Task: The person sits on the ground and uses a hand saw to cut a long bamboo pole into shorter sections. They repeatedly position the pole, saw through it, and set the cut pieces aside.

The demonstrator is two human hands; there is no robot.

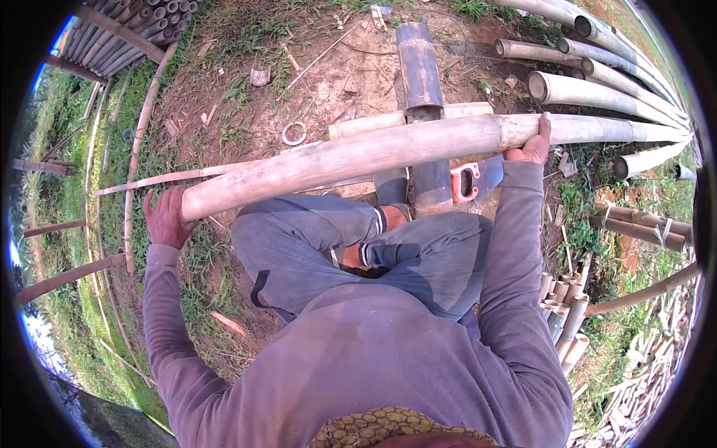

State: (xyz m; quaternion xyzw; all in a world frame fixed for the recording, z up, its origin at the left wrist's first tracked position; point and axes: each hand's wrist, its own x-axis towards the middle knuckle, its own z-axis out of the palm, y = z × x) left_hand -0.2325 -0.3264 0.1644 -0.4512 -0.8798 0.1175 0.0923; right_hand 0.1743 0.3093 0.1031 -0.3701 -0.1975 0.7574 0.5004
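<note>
A long pale bamboo pole (358, 159) lies crosswise in front of me, above my folded legs. My left hand (166, 216) grips its cut left end, with the fingers over the rim. Farther right, my right hand (532, 143) holds the pole from its near side, just past a node, with the thumb up against it. Beneath the pole runs a dark, thick bamboo piece (420, 71), with a paler bamboo length (364, 125) crossing it. A handsaw with an orange handle (465, 184) rests beside the dark bamboo, its blade pointing right.
Several bamboo poles (567, 88) lie stacked at the far right. Short cut bamboo pieces (567, 306) stand bundled at my right. A bamboo ring (294, 134) and a short offcut (260, 76) lie on the dirt. More bamboo (138, 30) is piled on a rack at the far left.
</note>
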